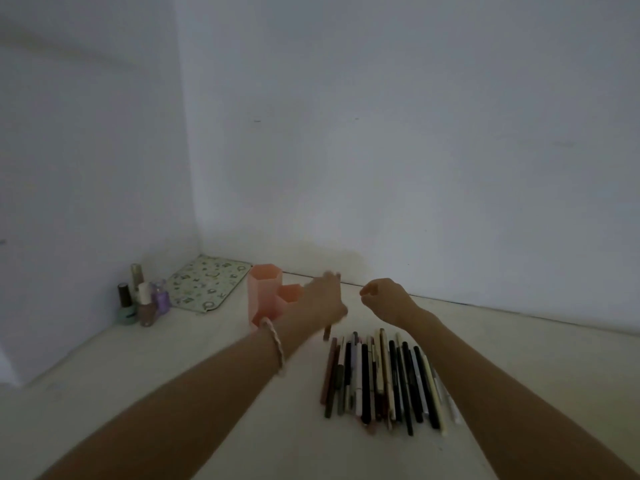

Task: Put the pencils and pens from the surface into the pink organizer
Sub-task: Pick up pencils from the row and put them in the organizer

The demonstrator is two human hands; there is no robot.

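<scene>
The pink organizer (265, 294), made of hexagonal tubes of different heights, stands on the pale surface (173, 393) near the back wall. My left hand (323, 299), blurred by motion, hovers just right of the organizer and grips a dark pencil (326, 332) whose end pokes out below the palm. A row of several pencils and pens (381, 375) lies side by side in front of both hands. Above the far end of that row my right hand (384, 299) is raised, fingers loosely curled with nothing visible in them.
Several small nail polish bottles (142, 301) stand in the left corner. A patterned flat board (207, 285) lies behind the organizer against the wall. White walls close off the back and the left side.
</scene>
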